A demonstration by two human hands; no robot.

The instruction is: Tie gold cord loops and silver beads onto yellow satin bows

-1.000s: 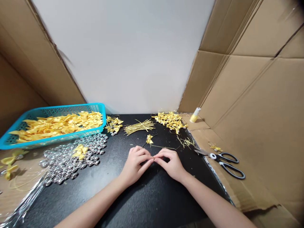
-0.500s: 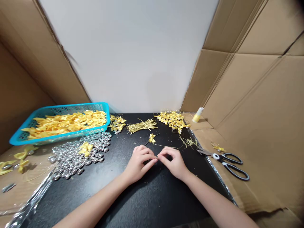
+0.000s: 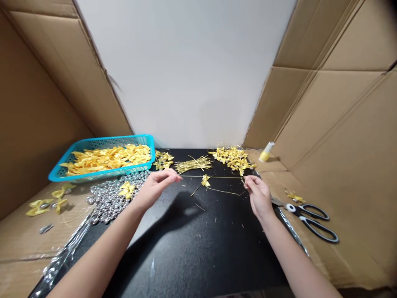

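My left hand (image 3: 156,187) and my right hand (image 3: 258,193) are raised above the black table (image 3: 198,244) and spread apart. Each pinches one end of a thin gold string (image 3: 214,177) stretched taut between them. A small yellow ribbon bow (image 3: 205,180) sits about the middle of the string; I cannot tell if it hangs on it or lies on the table. A bundle of cut gold strings (image 3: 194,164) lies just behind.
A teal basket (image 3: 102,142) of yellow bows stands at the back left, with a heap of silver bells (image 3: 111,198) in front of it. Finished bows (image 3: 234,157) are piled back right. Scissors (image 3: 310,217) and a yellow bottle (image 3: 266,152) lie on cardboard at right.
My hands were together low over the table, pinching at one spot. They have lifted and pulled apart, drawing the gold string straight between them.
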